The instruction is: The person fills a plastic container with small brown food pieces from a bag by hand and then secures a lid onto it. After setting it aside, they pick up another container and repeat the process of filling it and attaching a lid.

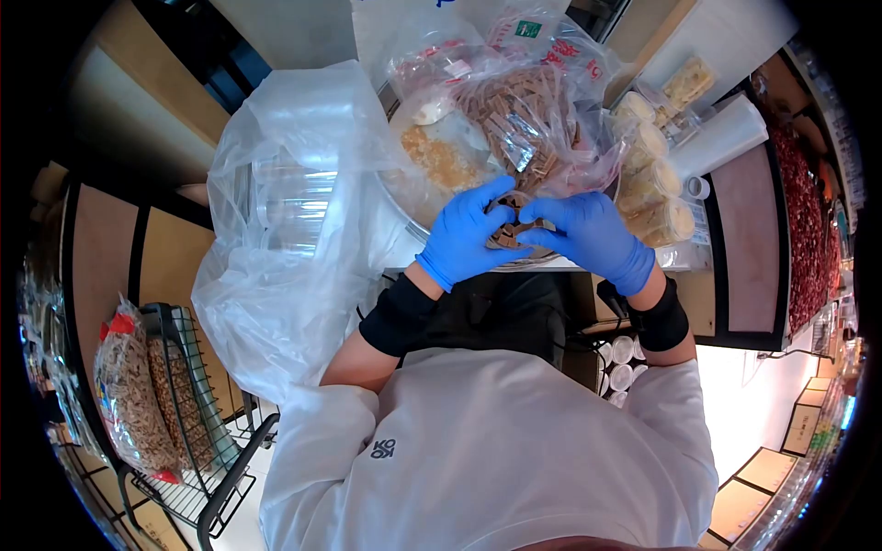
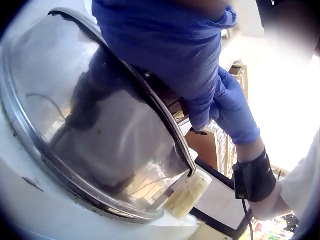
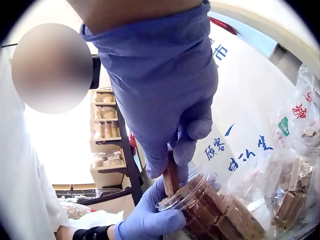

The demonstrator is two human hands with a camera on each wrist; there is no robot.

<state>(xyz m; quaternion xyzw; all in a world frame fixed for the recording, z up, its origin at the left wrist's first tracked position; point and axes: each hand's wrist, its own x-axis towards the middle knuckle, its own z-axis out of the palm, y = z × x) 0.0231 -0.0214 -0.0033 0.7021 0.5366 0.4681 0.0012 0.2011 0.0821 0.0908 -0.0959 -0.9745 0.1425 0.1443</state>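
Observation:
Both hands wear blue gloves and meet at the near edge of a wide steel basin. My left hand (image 1: 467, 234) grips a clear round plastic jar (image 3: 192, 196) packed with brown rectangular bars. Between the thumb and fingers of my right hand (image 3: 160, 100) is one brown bar (image 3: 171, 176), upright at the jar's mouth. More such bars (image 1: 528, 110) lie in an open clear bag in the basin beyond the hands, next to yellowish crumbs (image 1: 436, 151). From the left wrist, the basin's shiny outer wall (image 2: 110, 145) shows below the gloves, while the jar is mostly hidden.
At the left, a large translucent bag (image 1: 276, 303) holds stacked clear plastic containers (image 1: 299, 202). Filled tubs (image 1: 663, 220) and a white roll (image 1: 726, 138) stand right of the basin. A wire cart (image 1: 197, 404) with bagged goods is at the lower left.

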